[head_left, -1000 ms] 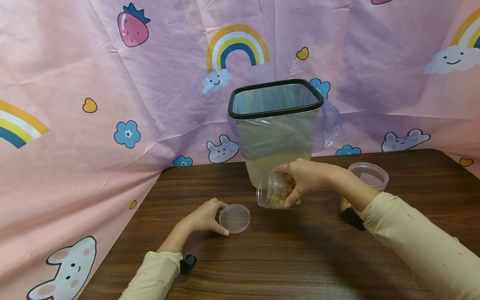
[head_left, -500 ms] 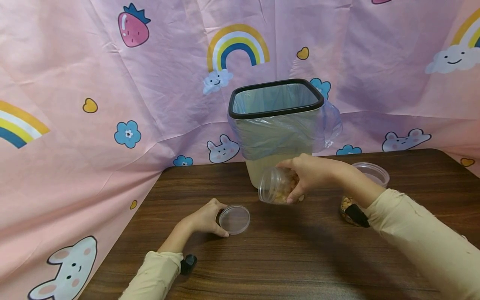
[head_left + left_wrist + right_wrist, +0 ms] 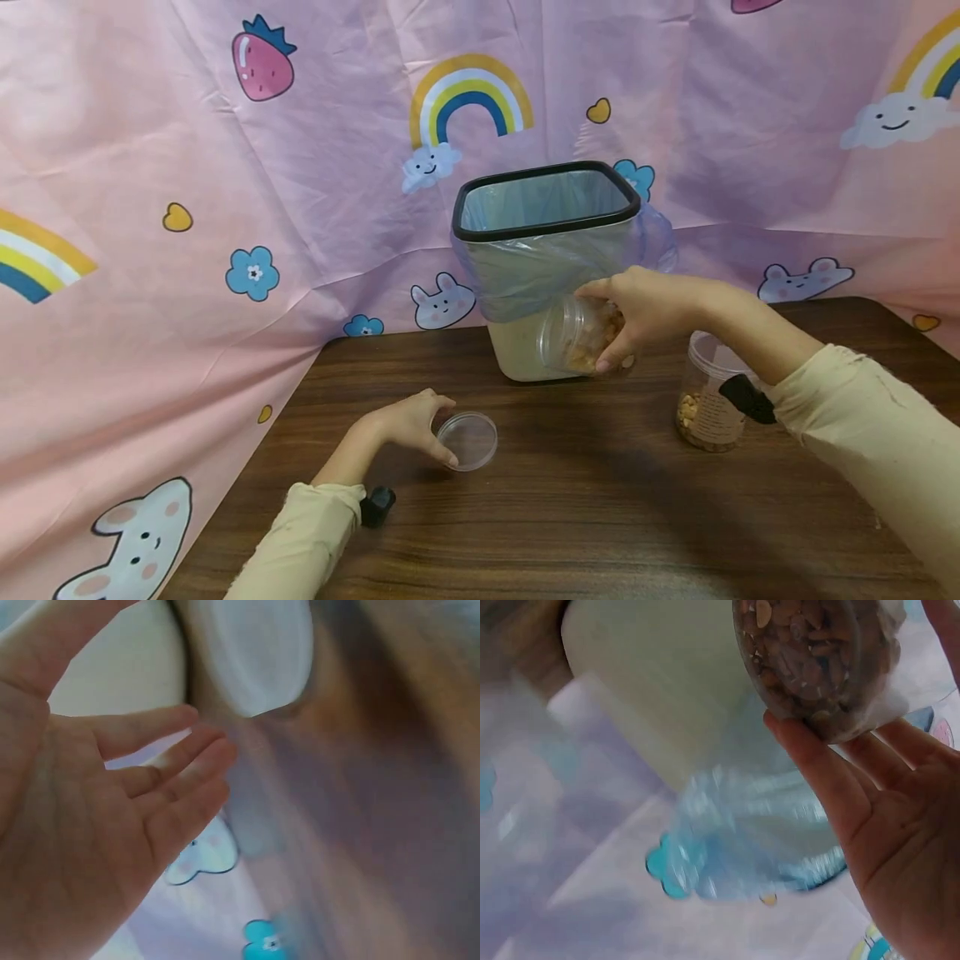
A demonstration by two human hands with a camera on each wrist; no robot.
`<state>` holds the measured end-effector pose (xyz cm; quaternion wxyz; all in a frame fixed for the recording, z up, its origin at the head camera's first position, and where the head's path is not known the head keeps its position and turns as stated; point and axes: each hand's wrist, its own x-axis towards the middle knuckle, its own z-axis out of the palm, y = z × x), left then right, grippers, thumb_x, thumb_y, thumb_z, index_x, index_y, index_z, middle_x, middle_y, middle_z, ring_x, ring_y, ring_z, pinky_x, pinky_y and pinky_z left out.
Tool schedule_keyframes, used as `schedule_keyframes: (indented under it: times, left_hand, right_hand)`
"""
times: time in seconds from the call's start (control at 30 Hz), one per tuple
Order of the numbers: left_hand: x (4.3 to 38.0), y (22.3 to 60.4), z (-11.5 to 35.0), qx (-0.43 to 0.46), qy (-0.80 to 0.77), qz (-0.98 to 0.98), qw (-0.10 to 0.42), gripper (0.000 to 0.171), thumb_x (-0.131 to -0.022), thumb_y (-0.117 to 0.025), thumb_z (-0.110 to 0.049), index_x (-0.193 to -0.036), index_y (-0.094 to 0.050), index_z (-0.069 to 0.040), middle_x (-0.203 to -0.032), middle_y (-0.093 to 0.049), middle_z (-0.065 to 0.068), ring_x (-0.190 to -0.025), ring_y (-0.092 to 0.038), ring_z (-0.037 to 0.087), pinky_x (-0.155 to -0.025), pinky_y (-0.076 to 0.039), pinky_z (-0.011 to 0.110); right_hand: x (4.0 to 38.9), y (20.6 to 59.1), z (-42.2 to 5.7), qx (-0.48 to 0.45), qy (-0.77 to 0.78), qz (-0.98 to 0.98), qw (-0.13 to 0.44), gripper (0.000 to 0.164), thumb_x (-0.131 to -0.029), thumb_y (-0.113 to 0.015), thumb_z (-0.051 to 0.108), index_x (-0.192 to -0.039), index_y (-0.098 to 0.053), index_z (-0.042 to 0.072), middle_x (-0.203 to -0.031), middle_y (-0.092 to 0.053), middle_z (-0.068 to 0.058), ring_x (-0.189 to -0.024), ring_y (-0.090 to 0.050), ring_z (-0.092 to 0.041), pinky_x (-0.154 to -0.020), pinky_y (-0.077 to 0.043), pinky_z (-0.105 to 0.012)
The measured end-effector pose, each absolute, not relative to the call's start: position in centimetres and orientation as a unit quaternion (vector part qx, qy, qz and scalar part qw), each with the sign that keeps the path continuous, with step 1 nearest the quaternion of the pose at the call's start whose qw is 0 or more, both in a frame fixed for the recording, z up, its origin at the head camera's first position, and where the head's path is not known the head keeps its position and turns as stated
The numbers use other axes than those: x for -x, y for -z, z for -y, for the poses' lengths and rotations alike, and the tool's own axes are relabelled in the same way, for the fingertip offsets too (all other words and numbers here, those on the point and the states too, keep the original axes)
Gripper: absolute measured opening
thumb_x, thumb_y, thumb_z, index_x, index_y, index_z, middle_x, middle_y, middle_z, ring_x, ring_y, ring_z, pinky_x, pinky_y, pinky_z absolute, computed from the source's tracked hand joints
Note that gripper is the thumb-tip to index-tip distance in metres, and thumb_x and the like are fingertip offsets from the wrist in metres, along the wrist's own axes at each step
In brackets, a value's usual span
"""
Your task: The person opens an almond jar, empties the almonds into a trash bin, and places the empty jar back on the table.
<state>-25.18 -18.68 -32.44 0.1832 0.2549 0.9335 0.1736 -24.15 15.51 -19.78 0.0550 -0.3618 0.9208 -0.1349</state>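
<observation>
My right hand (image 3: 652,308) grips a clear plastic jar (image 3: 573,337) round its base end, in the air before the bin. The jar lies tilted on its side, its lidless mouth facing left. Brown nuts that look like almonds (image 3: 810,660) are packed at its base in the right wrist view. A clear round lid (image 3: 470,442) rests on the table at the left. Beside it is my left hand (image 3: 408,427), thumb and fingers spread. In the left wrist view, those fingers (image 3: 165,765) stand relaxed, apart from the white-looking lid (image 3: 262,652).
A bin (image 3: 517,354) with a black rim and a bluish bag (image 3: 540,271) stands at the table's back. Right of it, under my right forearm, stands another clear jar (image 3: 708,408) with tan nuts low inside. Patterned cloth (image 3: 337,167) hangs behind the dark wooden table (image 3: 570,508).
The right hand has lifted the tilted jar up and to the right, nearer the bin's front. The left hand has shifted slightly beside the lid, which stays on the table.
</observation>
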Motion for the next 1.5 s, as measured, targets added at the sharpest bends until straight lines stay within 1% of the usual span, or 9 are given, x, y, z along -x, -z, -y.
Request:
schedule_keyframes:
  times: [0.13,0.2,0.4,0.53,0.73,0.97,1.13,1.33,1.5]
  left_hand:
    - [25.8,30.5,18.7,-0.269,-0.171,-0.932,0.174,0.081,-0.068,-0.081,-0.03,-0.131,-0.044,0.004,-0.126,-0.046,0.02,-0.112,-0.047,0.034,-0.09,-0.041,0.044]
    - [26.2,29.3,18.7,-0.28,-0.167,-0.931,0.163,0.077,-0.07,-0.08,-0.03,-0.13,-0.045,0.002,-0.124,-0.049,0.018,-0.111,-0.049,0.033,-0.089,-0.042,0.042]
    - [27.3,25.4,18.4,-0.313,-0.192,-0.921,0.126,0.063,-0.074,-0.076,-0.024,-0.124,-0.05,0.005,-0.108,-0.059,0.016,-0.098,-0.057,0.028,-0.085,-0.045,0.037]
    - [27.9,22.9,17.9,-0.319,-0.216,-0.917,0.101,0.057,-0.077,-0.074,-0.019,-0.124,-0.051,0.005,-0.108,-0.059,0.018,-0.098,-0.058,0.029,-0.084,-0.047,0.036]
    - [28.5,18.9,17.1,-0.315,-0.222,-0.921,0.058,0.051,-0.08,-0.071,-0.019,-0.123,-0.053,0.001,-0.108,-0.06,0.017,-0.098,-0.059,0.028,-0.083,-0.047,0.036]
    - [29.0,14.8,16.5,-0.308,-0.278,-0.91,0.016,0.045,-0.083,-0.068,-0.015,-0.122,-0.053,0.001,-0.11,-0.06,0.018,-0.101,-0.057,0.029,-0.086,-0.045,0.041]
    - [29.5,12.7,15.7,-0.307,-0.286,-0.908,-0.017,0.04,-0.084,-0.066,-0.014,-0.12,-0.055,0.001,-0.108,-0.061,0.019,-0.102,-0.057,0.029,-0.087,-0.043,0.041]
    - [30.1,11.0,14.6,-0.299,-0.26,-0.918,-0.029,0.038,-0.086,-0.064,-0.017,-0.118,-0.057,0.002,-0.112,-0.059,0.022,-0.105,-0.055,0.031,-0.088,-0.042,0.042]
    - [30.5,9.8,13.7,-0.282,-0.224,-0.933,-0.009,0.037,-0.088,-0.061,-0.02,-0.118,-0.058,0.002,-0.115,-0.057,0.022,-0.106,-0.052,0.031,-0.089,-0.041,0.043]
  right_hand:
    - [23.7,17.7,-16.4,0.343,0.115,-0.931,0.045,0.096,-0.065,-0.077,0.051,-0.135,-0.039,-0.003,-0.115,-0.058,-0.014,-0.095,-0.059,-0.02,-0.077,-0.048,-0.037]
    - [23.5,16.7,-16.9,0.339,0.11,-0.934,0.041,0.097,-0.064,-0.077,0.051,-0.135,-0.039,-0.003,-0.117,-0.057,-0.015,-0.097,-0.059,-0.021,-0.078,-0.048,-0.039]
    - [22.9,13.7,-17.9,0.318,0.087,-0.944,0.035,0.098,-0.065,-0.076,0.053,-0.136,-0.037,0.0,-0.121,-0.054,-0.017,-0.101,-0.057,-0.026,-0.079,-0.047,-0.042]
    - [22.7,11.9,-18.4,0.304,0.07,-0.95,0.028,0.098,-0.065,-0.075,0.055,-0.137,-0.036,0.001,-0.123,-0.053,-0.019,-0.104,-0.057,-0.029,-0.08,-0.047,-0.044]
    - [22.8,9.9,-19.0,0.28,0.053,-0.958,0.023,0.103,-0.065,-0.073,0.058,-0.139,-0.032,0.0,-0.124,-0.052,-0.021,-0.107,-0.055,-0.031,-0.085,-0.044,-0.046]
    - [24.0,8.0,-19.8,0.259,0.027,-0.965,0.019,0.106,-0.068,-0.071,0.058,-0.14,-0.027,-0.005,-0.127,-0.047,-0.028,-0.113,-0.048,-0.04,-0.086,-0.043,-0.05]
    - [24.6,6.7,-20.3,0.25,0.004,-0.968,0.007,0.107,-0.068,-0.071,0.059,-0.139,-0.026,-0.007,-0.125,-0.048,-0.029,-0.111,-0.049,-0.041,-0.086,-0.042,-0.052]
    - [25.6,5.5,-20.5,0.24,-0.023,-0.97,0.001,0.104,-0.068,-0.07,0.059,-0.137,-0.03,-0.007,-0.122,-0.05,-0.029,-0.107,-0.051,-0.04,-0.084,-0.044,-0.052]
    - [26.7,4.7,-20.4,0.23,-0.039,-0.972,0.012,0.105,-0.07,-0.07,0.058,-0.137,-0.028,-0.01,-0.122,-0.049,-0.031,-0.107,-0.05,-0.041,-0.085,-0.043,-0.054]
